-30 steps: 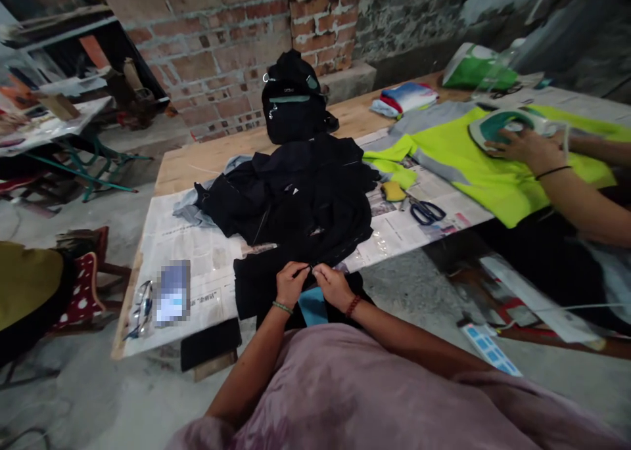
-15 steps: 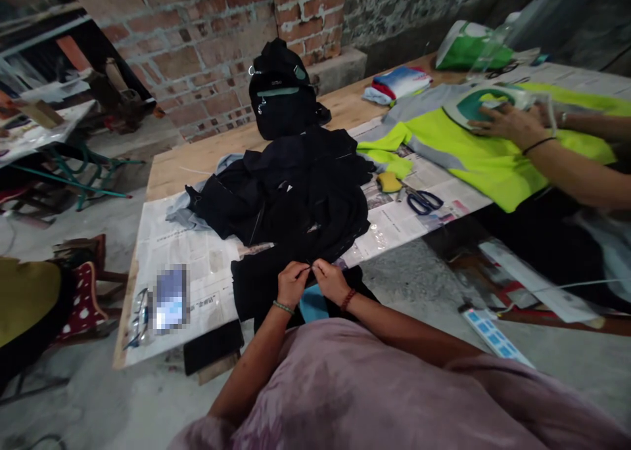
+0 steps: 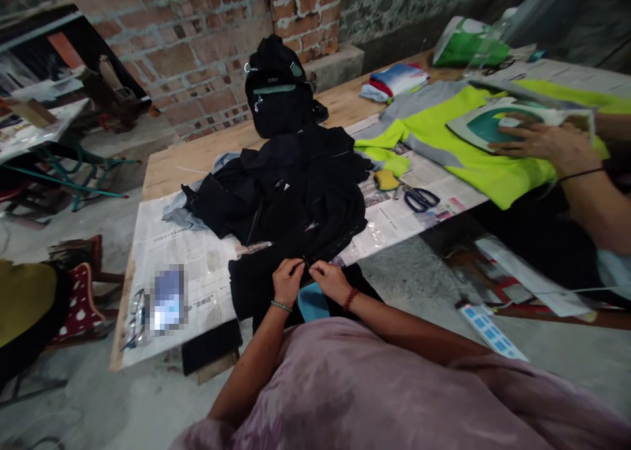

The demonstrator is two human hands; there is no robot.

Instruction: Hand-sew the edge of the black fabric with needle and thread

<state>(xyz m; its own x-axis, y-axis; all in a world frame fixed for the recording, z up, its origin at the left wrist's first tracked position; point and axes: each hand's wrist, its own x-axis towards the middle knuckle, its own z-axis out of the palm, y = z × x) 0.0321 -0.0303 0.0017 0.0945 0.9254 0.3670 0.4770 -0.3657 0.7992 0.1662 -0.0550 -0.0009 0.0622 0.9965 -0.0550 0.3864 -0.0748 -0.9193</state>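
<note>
A black garment [image 3: 296, 200] lies heaped over the table's near edge, its lower part hanging toward my lap. At that edge my left hand [image 3: 288, 283] is closed in a pinch on the dark cloth, with a bracelet at the wrist. Right beside it, my right hand [image 3: 330, 283] pinches too, its fingertips almost meeting the left ones. A tiny pale glint shows between the fingertips, too small to name. Light blue cloth [image 3: 312, 303] shows just below my hands. Behind the heap stands a black backpack [image 3: 279, 95].
Dark-handled scissors [image 3: 421, 200] and a yellow pad [image 3: 386, 180] lie right of the heap. A co-worker's hand [image 3: 542, 141] holds an iron [image 3: 493, 125] on a yellow-green garment [image 3: 473, 167]. A pixelated phone-like object [image 3: 168, 299] and glasses [image 3: 135, 318] lie on newspaper at left.
The co-worker's iron has slid to the right and nearer along the yellow-green garment. My fingertips have shifted slightly on the black cloth, both hands still pinching. The view has moved a little.
</note>
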